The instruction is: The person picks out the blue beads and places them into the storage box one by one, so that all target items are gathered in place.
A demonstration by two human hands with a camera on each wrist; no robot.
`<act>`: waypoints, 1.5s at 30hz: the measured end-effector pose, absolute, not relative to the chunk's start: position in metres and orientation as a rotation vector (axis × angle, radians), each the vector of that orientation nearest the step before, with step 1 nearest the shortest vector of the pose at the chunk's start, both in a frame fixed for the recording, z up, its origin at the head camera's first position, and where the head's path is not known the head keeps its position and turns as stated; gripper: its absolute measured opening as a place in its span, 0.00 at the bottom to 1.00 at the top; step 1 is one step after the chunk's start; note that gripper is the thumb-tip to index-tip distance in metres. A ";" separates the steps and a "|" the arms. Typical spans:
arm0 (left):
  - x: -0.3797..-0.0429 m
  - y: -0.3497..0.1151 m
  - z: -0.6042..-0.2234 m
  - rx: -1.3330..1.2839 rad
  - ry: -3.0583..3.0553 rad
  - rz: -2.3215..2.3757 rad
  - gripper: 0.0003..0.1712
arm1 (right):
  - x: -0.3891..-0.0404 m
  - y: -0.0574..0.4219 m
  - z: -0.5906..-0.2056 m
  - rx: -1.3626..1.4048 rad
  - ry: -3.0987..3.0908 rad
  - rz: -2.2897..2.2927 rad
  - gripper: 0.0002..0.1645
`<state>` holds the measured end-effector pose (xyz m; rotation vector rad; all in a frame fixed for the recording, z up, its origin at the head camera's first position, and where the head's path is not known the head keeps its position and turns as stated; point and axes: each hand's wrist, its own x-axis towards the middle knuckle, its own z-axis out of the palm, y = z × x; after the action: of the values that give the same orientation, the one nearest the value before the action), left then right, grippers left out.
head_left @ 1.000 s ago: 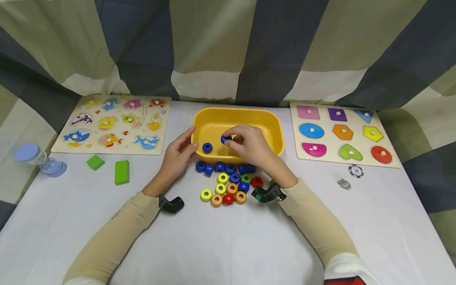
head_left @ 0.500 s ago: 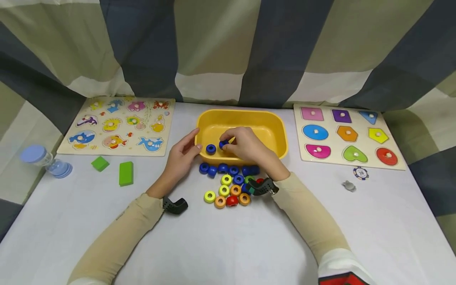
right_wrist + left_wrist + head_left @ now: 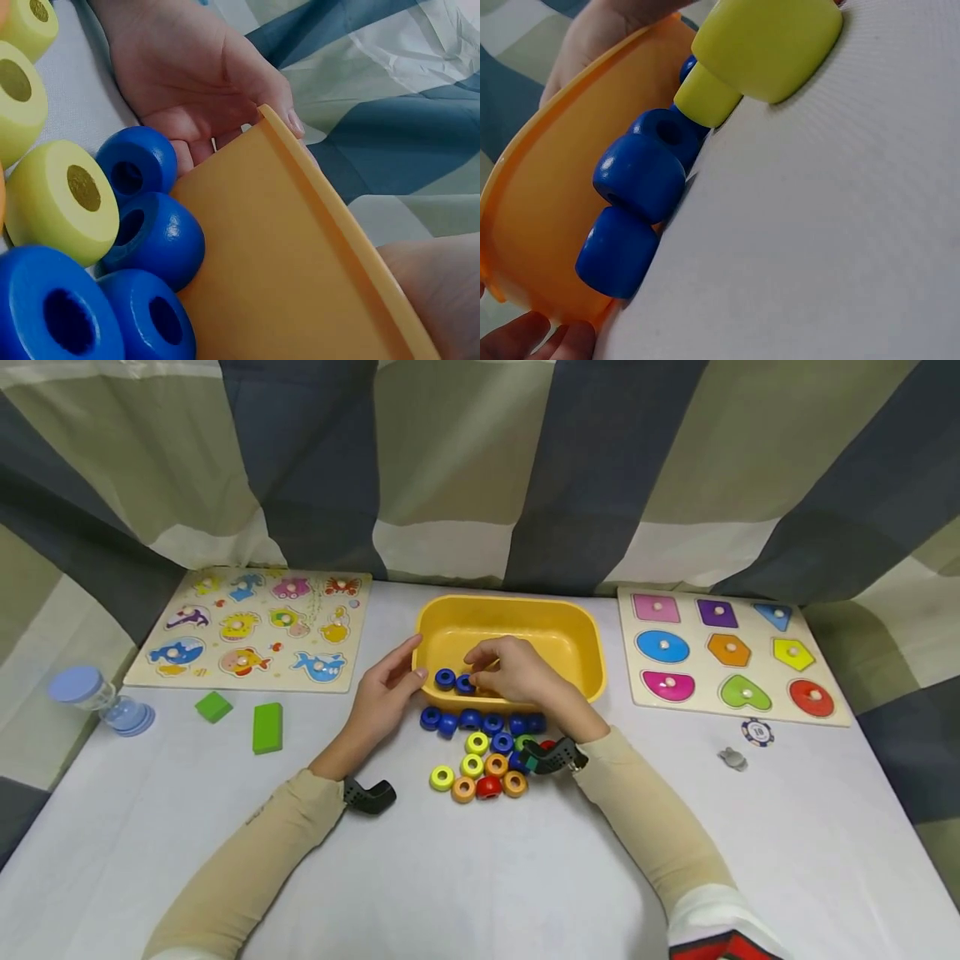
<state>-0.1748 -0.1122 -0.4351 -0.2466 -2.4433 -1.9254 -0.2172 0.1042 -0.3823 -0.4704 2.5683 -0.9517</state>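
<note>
Now, on the worktop (image 3: 465, 885), the yellow tray (image 3: 558, 643) stands where it did, towards the far edge, with the left hand (image 3: 381, 697) at its left end, fingers fairly straight against the outside and thumb at the rim. The right hand (image 3: 519, 672) has lowered inside it: a second ago it pinched a blue bead (image 3: 465, 684); now its thumb and forefinger are apart, just beside that bead, though whether the thumb touches it I cannot tell. The bead sits next to another blue one (image 3: 445, 679) by the tray's near left corner, so I judge this placement done, with two inside and more blue beads (image 3: 469, 719) just outside the near wall. It looks glossy, deep blue and rounded, its hole showing from above.
</note>
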 end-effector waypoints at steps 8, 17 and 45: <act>-0.174 -0.112 -0.434 -0.233 -2.461 -1.903 0.29 | -0.214 0.108 -0.383 -0.539 2.673 -1.044 0.16; -0.173 -0.111 -0.437 -0.246 -2.460 -1.915 0.29 | -0.209 0.114 -0.382 -0.603 2.762 -1.235 0.15; -0.174 -0.112 -0.434 -0.267 -2.461 -1.878 0.29 | -0.114 0.198 -0.371 -1.047 2.725 -1.058 0.13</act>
<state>-0.1740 -0.1120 -0.4337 -0.2669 -2.4613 -1.8778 -0.1145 0.1976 -0.3707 -1.0473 2.7249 -1.0582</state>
